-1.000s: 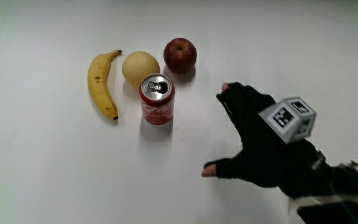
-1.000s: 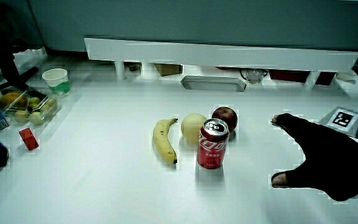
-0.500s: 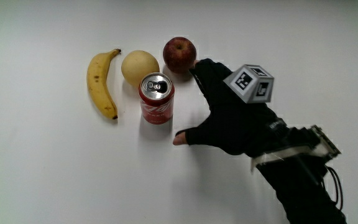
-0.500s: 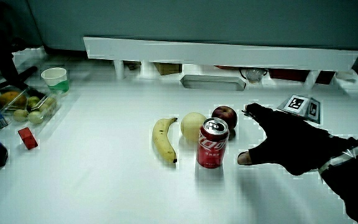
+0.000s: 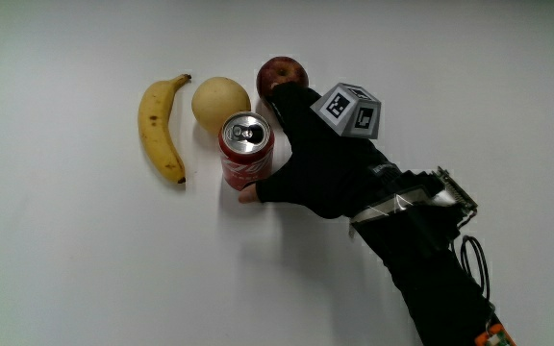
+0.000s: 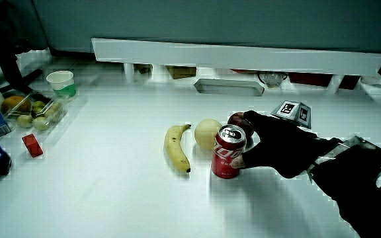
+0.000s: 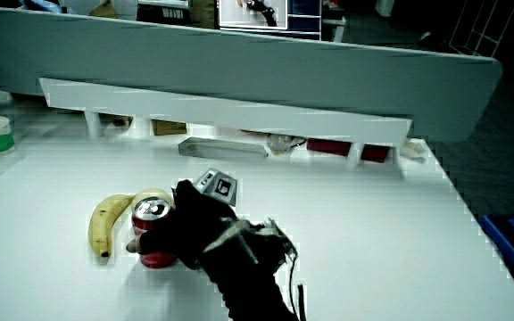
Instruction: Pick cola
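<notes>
Right at the cola can (image 5: 246, 150) was where the hand (image 5: 317, 171) sat, so I'd call the reach pretty much done and the lift not yet started, since the can stood upright on the counter (image 5: 85, 269). The grip looked partway closed around it: the thumb tip touched the can's side nearer the person, low down, and the fingers (image 5: 291, 101) stretched along the side facing the apple (image 5: 279, 71) (whether they actually pressed on the can there, I couldn't tell). So more a cupping hold than a firm squeeze, as far as I could judge. Moving out, the can stood just beside a pale round fruit (image 5: 220, 100) and near a banana (image 5: 160, 127), with the apple partly hidden by the fingers. What was left: tighten and raise it without bumping the fruit.
</notes>
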The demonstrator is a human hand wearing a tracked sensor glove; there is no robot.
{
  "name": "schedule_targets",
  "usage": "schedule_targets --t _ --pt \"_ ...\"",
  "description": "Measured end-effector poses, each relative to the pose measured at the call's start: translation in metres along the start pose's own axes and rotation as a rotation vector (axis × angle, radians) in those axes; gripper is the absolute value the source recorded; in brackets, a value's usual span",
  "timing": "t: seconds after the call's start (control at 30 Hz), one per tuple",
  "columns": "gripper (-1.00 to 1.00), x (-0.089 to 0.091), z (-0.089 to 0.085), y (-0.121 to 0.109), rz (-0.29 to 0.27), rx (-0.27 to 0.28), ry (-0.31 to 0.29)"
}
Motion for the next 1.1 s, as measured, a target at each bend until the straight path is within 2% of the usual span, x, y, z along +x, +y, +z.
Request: schedule_targets --t 0.13,0.27,0.33,0.47,0.57,0.73,0.87,0.9,0.97,1.0,1.1 --pt "0.0 0.004 -0.002 0.003 -0.014 -0.014 0.009" --pt "0.0 0.009 -0.002 0.005 -0.009 0.011 0.032" --pt "0.0 0.01 -0.001 0.003 0.009 0.035 0.071" --pt "0.15 0.012 0.001 0.003 0.028 0.078 0.083" --pt "0.27 0.01 0.003 0.002 0.045 0.096 0.114" --pt "0.46 0.012 0.003 0.002 0.057 0.113 0.128" --pt "0.62 0.016 0.004 0.001 0.08 0.13 0.187" --pt "0.65 0.018 0.004 0.001 0.07 0.131 0.198" --pt "0.73 0.02 0.004 0.001 0.06 0.148 0.195" --pt "0.77 0.017 0.005 -0.001 0.079 0.149 0.194" --pt "0.88 0.019 0.005 -0.001 0.075 0.165 0.196"
